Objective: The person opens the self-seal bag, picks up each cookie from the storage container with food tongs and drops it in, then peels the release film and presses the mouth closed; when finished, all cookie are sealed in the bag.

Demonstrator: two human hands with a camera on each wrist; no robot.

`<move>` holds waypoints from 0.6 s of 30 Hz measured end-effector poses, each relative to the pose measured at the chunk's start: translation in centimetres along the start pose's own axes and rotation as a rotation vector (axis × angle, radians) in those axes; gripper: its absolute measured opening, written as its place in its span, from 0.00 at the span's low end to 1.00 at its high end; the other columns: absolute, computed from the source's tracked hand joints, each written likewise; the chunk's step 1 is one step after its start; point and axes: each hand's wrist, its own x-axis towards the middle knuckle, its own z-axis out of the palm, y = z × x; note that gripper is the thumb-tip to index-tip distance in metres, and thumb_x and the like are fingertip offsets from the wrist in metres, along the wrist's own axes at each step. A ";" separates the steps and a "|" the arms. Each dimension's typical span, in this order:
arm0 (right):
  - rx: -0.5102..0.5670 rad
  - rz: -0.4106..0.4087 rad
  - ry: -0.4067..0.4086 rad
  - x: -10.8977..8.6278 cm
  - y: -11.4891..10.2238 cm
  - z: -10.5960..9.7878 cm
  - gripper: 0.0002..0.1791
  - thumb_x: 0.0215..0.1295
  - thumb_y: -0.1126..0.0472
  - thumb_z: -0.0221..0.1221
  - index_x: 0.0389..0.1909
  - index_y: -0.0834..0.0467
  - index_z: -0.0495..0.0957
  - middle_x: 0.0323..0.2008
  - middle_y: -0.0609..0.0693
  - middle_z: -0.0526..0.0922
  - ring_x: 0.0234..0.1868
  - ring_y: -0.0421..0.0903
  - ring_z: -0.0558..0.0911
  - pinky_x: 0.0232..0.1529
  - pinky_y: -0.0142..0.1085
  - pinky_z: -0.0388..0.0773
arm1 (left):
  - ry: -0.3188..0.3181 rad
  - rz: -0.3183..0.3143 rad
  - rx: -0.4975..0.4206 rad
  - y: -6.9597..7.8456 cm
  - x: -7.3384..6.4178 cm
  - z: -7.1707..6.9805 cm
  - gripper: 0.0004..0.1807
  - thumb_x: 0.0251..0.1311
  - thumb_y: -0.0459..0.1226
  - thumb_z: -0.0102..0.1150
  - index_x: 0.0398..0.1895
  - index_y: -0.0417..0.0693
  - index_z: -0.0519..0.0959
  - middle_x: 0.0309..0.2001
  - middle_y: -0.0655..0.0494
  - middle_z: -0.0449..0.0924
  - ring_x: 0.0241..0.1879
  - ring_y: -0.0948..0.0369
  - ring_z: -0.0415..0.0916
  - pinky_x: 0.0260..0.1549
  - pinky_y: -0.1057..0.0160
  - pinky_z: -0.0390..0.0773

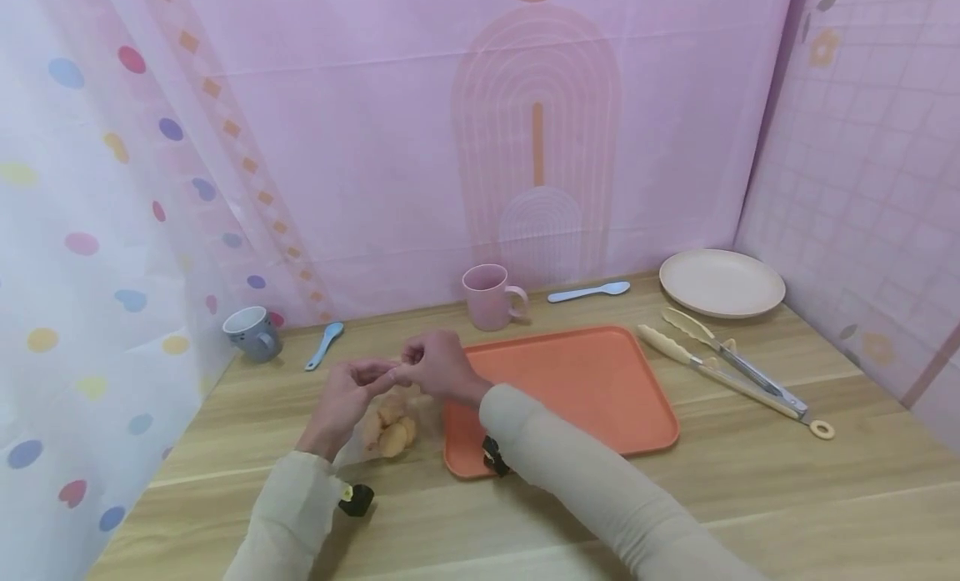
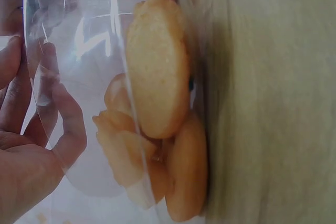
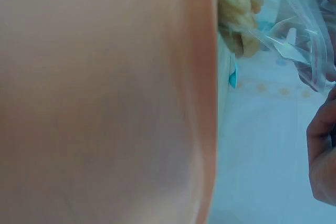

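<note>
A clear plastic zip bag (image 2: 97,163) holds several small golden-brown pastries (image 1: 393,438), which sit at its bottom, low over the wooden table. My left hand (image 1: 348,399) pinches the bag's upper edge from the left. From the other side my right hand (image 1: 442,366) grips the same edge, its fingertips close against the left ones. Through the film in the left wrist view, bent fingers show behind the bag, beside a long oval pastry (image 2: 159,72). The bag's zip strip (image 3: 310,30) runs near the hands in the right wrist view.
An orange tray (image 1: 570,389) lies under my right forearm. Behind stand a pink mug (image 1: 486,299) and a grey-blue cup (image 1: 252,334), with a blue spoon (image 1: 325,346) and a pale blue spoon (image 1: 588,293). Cream-tipped tongs (image 1: 738,377) and a beige plate (image 1: 722,282) lie at the right.
</note>
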 end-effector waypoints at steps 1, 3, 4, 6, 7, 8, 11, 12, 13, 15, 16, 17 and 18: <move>0.068 0.037 0.003 0.0 0.1 0.0 0.17 0.58 0.61 0.71 0.16 0.58 0.75 0.13 0.41 0.71 0.14 0.33 0.70 0.18 0.23 0.65 | -0.007 0.002 -0.012 -0.1 0.1 0.0 0.16 0.69 0.39 0.60 0.52 0.36 0.82 0.36 0.65 0.90 0.49 0.71 0.79 0.67 0.45 0.67; 0.181 0.117 0.012 0.1 0.4 -0.1 0.13 0.59 0.62 0.70 0.19 0.60 0.78 0.15 0.43 0.73 0.13 0.35 0.71 0.17 0.24 0.68 | -0.015 -0.001 -0.023 -0.2 0.2 0.1 0.17 0.69 0.41 0.61 0.52 0.37 0.82 0.36 0.65 0.90 0.51 0.70 0.79 0.69 0.41 0.64; 0.228 0.151 0.015 0.1 0.5 0.0 0.11 0.60 0.63 0.69 0.22 0.61 0.80 0.15 0.43 0.74 0.13 0.36 0.72 0.17 0.25 0.69 | -0.014 0.002 -0.030 -0.2 0.2 0.1 0.17 0.69 0.41 0.61 0.52 0.37 0.82 0.36 0.65 0.90 0.50 0.70 0.80 0.69 0.41 0.64; 0.335 0.217 0.028 0.3 0.6 0.1 0.06 0.61 0.66 0.66 0.26 0.64 0.82 0.16 0.45 0.74 0.14 0.38 0.72 0.17 0.26 0.70 | -0.004 0.001 -0.040 -0.2 0.1 0.1 0.16 0.69 0.41 0.61 0.50 0.37 0.82 0.36 0.65 0.90 0.49 0.69 0.81 0.68 0.44 0.66; 0.382 0.248 0.042 0.3 0.7 0.0 0.05 0.61 0.67 0.64 0.28 0.64 0.82 0.15 0.45 0.74 0.15 0.38 0.72 0.17 0.27 0.70 | 0.001 -0.001 -0.038 -0.1 0.1 0.1 0.16 0.69 0.42 0.61 0.49 0.37 0.82 0.36 0.66 0.90 0.49 0.69 0.81 0.67 0.47 0.67; 0.420 0.275 0.055 0.4 0.8 -0.1 0.04 0.61 0.68 0.63 0.28 0.64 0.82 0.15 0.45 0.74 0.15 0.38 0.72 0.18 0.27 0.71 | 0.008 0.000 -0.039 -0.1 0.1 0.1 0.16 0.69 0.41 0.61 0.49 0.37 0.82 0.36 0.66 0.90 0.49 0.69 0.81 0.66 0.50 0.68; 0.525 0.325 0.078 0.4 1.0 -0.5 0.05 0.61 0.71 0.58 0.27 0.64 0.80 0.14 0.46 0.71 0.16 0.39 0.71 0.18 0.28 0.70 | 0.033 0.007 -0.039 0.0 0.0 0.1 0.15 0.70 0.41 0.60 0.48 0.37 0.82 0.35 0.69 0.89 0.47 0.70 0.81 0.60 0.60 0.70; 0.545 0.337 0.083 0.4 1.0 -0.6 0.05 0.60 0.71 0.57 0.27 0.63 0.79 0.14 0.46 0.71 0.16 0.39 0.70 0.18 0.28 0.70 | 0.044 0.008 -0.038 0.0 0.0 0.0 0.15 0.70 0.41 0.59 0.48 0.37 0.82 0.35 0.70 0.88 0.47 0.70 0.81 0.58 0.62 0.71; 0.562 0.344 0.086 0.4 1.1 -0.7 0.05 0.60 0.71 0.57 0.27 0.63 0.79 0.13 0.46 0.70 0.16 0.39 0.70 0.18 0.28 0.69 | 0.051 0.013 -0.039 0.0 -0.1 0.0 0.15 0.71 0.41 0.58 0.49 0.36 0.82 0.35 0.71 0.88 0.47 0.71 0.80 0.56 0.65 0.72; 0.593 0.349 0.085 0.2 1.1 -1.0 0.05 0.60 0.72 0.55 0.27 0.64 0.78 0.13 0.46 0.70 0.16 0.39 0.69 0.18 0.28 0.68 | 0.068 0.016 -0.047 -0.1 -0.1 -0.1 0.16 0.72 0.41 0.57 0.50 0.36 0.81 0.34 0.73 0.87 0.47 0.71 0.80 0.53 0.68 0.74; 0.603 0.351 0.085 0.2 1.1 -1.2 0.05 0.60 0.72 0.55 0.27 0.64 0.78 0.13 0.46 0.70 0.16 0.39 0.69 0.18 0.28 0.68 | 0.077 0.018 -0.055 -0.1 -0.1 -0.1 0.16 0.72 0.41 0.57 0.51 0.36 0.81 0.34 0.74 0.87 0.46 0.71 0.80 0.52 0.70 0.75; 0.609 0.355 0.084 0.1 1.1 -1.4 0.05 0.60 0.72 0.55 0.28 0.63 0.78 0.13 0.46 0.70 0.16 0.38 0.70 0.18 0.28 0.68 | 0.082 0.018 -0.062 -0.1 -0.1 -0.2 0.17 0.73 0.41 0.56 0.52 0.36 0.81 0.34 0.74 0.87 0.47 0.71 0.79 0.52 0.71 0.76; 0.608 0.355 0.082 0.0 1.1 -1.6 0.05 0.60 0.71 0.55 0.28 0.63 0.78 0.13 0.46 0.70 0.16 0.38 0.70 0.18 0.28 0.68 | 0.092 0.018 -0.064 -0.1 -0.1 -0.3 0.16 0.73 0.41 0.56 0.52 0.37 0.81 0.34 0.75 0.87 0.46 0.71 0.79 0.51 0.72 0.76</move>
